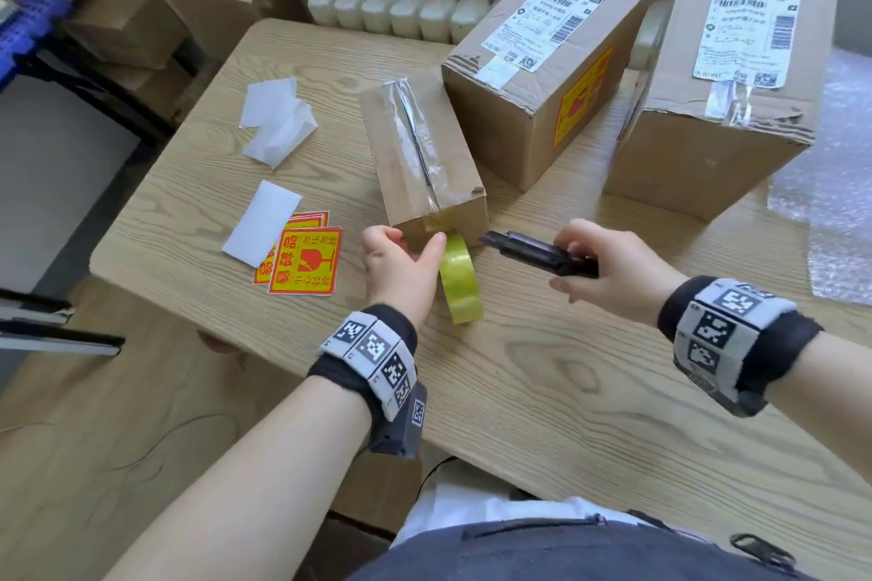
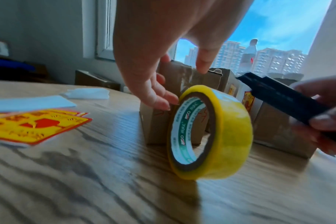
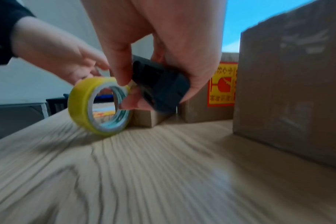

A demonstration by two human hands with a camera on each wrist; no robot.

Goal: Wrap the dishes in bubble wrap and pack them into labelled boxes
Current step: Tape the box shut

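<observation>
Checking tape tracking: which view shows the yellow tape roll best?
Left wrist. The yellow tape roll stands on edge, large, with its printed core visible, though slightly blurred. The head view shows it edge-on, partly behind the left hand. The right wrist view shows it smaller, blurred, partly behind the right hand.

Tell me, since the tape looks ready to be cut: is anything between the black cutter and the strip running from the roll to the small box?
Nothing visible. The right hand holds the black cutter with its tip pointing at the strip between the yellow tape roll and the small box. Only open air lies between.
</observation>
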